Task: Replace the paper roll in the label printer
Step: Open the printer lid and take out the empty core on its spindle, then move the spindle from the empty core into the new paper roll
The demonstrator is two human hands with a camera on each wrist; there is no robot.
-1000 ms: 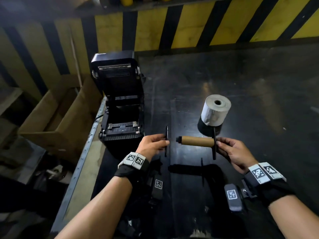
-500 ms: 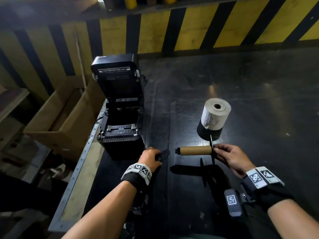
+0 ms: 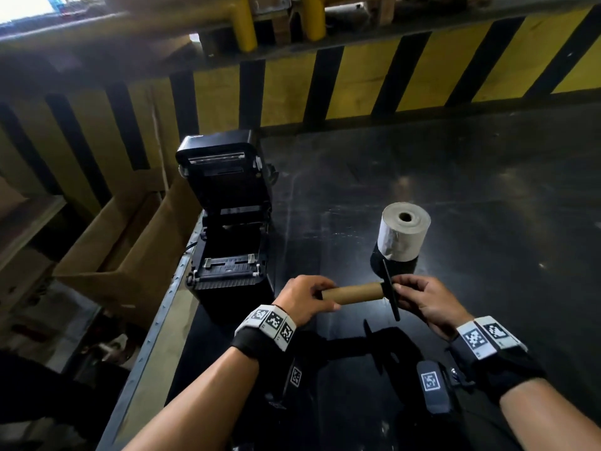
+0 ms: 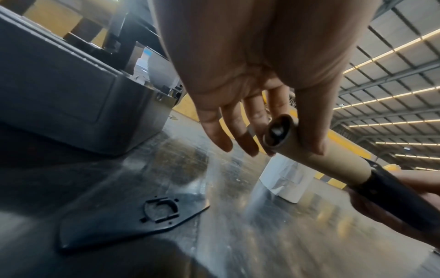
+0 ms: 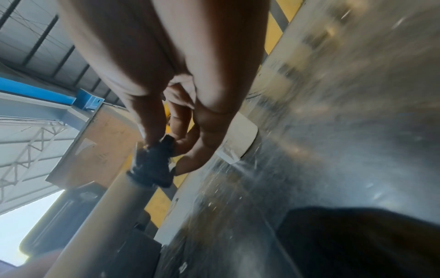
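Note:
The black label printer (image 3: 227,242) stands open at the table's left edge. A full white paper roll (image 3: 405,232) stands on end to its right. In front of it, a bare brown cardboard core (image 3: 353,292) sits on a black spindle with one flange (image 3: 390,289). My left hand (image 3: 320,296) pinches the core's left end (image 4: 316,156) between thumb and fingers. My right hand (image 3: 400,289) pinches the spindle's black end (image 5: 154,161) behind the flange. A second, loose black flange (image 4: 133,218) lies flat on the table under my left hand.
An open cardboard box (image 3: 123,252) sits below the table's metal left edge (image 3: 156,323). A yellow and black striped wall (image 3: 357,76) closes off the back. The dark tabletop (image 3: 471,190) stretches to the right of the roll.
My left hand laid the loose black flange down on the table, then moved right and took hold of the core's left end. The right hand kept its hold on the spindle.

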